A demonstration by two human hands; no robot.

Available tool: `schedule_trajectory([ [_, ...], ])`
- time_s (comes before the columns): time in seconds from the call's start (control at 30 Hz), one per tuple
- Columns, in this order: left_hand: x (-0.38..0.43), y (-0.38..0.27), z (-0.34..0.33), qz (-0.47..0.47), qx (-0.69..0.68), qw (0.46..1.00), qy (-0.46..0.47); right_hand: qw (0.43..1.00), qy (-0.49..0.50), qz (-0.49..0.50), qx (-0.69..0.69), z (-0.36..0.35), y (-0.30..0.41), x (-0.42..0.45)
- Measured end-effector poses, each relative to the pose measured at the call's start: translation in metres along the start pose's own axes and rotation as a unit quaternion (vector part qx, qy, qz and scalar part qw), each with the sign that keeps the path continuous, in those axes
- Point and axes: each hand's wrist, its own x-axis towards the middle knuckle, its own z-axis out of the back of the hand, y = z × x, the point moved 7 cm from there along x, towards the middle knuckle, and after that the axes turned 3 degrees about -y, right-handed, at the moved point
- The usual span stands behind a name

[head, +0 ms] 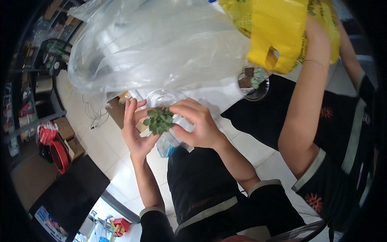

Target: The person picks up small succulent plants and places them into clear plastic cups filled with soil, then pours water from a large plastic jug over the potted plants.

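A small green rosette succulent (pixel 159 120) is held up between my two hands. My left hand (pixel 136 133) has its thumb and a finger at the plant's left and lower side, with the other fingers spread. From the right, my right hand (pixel 196 122) pinches the plant's edge between thumb and fingers. The plant's underside is hidden. Below and behind the hands, a clear round container (pixel 161 96) rests on the white tabletop (pixel 208 90). To the right stands a clear cup (pixel 257 96) with brown soil and a pale green succulent (pixel 258 78) in it.
A large translucent plastic bag (pixel 163 45) covers much of the table. At right, a co-worker's arm (pixel 305 106) reaches into a yellow plastic bag (pixel 278 27). A clear and blue plastic packet (pixel 166 148) lies near my lap. Cardboard boxes (pixel 65 128) and a loose cable (pixel 92 113) are at left.
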Motion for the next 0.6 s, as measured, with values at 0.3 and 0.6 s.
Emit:
schedule_trajectory([
  [0.3, -0.008, -0.038, -0.036, 0.052, -0.161, 0.981, -0.096, 0.961, -0.247, -0.042, -0.112, 0.101, 0.005, -0.044],
  [0.6, -0.005, -0.042, -0.175, 0.081, -0.204, 0.974, 0.055, 0.845, -0.263, -0.136, -0.445, 0.18, -0.014, -0.043],
])
